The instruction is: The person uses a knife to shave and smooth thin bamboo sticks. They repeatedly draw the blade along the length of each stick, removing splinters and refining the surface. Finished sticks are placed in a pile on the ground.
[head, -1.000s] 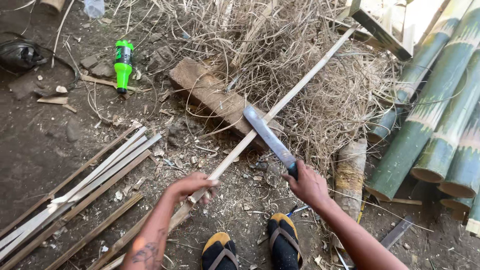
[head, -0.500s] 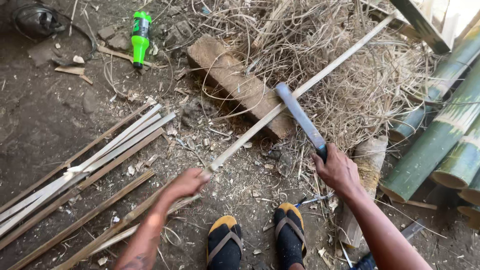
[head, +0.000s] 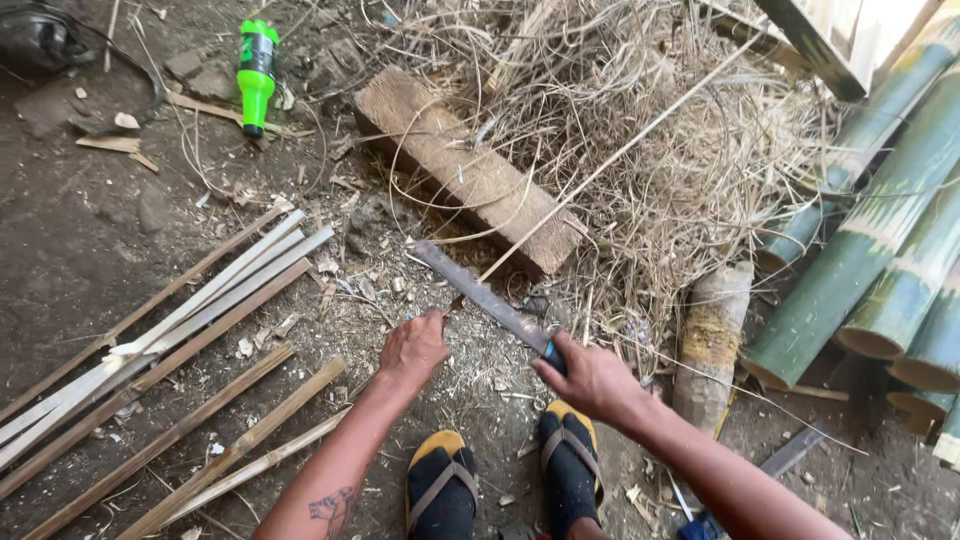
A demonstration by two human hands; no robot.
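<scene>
Look across the dirt ground point(head: 80, 260) and you find a green plastic bottle point(head: 256, 75) lying at the top left, near flat stones point(head: 190, 70). A bundle of split bamboo slats point(head: 160, 330) lies at your left, with more slats just below it. A heap of dry straw-like shavings point(head: 640, 130) fills the top middle. Thick green bamboo poles point(head: 880, 260) lie stacked at the right, and a short pale log point(head: 712, 340) rests just beside them. Your yellow-soled sandals point(head: 445, 490) sit at the bottom.

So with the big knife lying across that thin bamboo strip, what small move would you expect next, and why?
Probably a short push of the knife along the bamboo strip, away from the body. The right hand grips the handle, the left hand pinches the strip's near end, and the strip's middle rests over the wooden block, so it looks set for shaving or splitting.
</scene>
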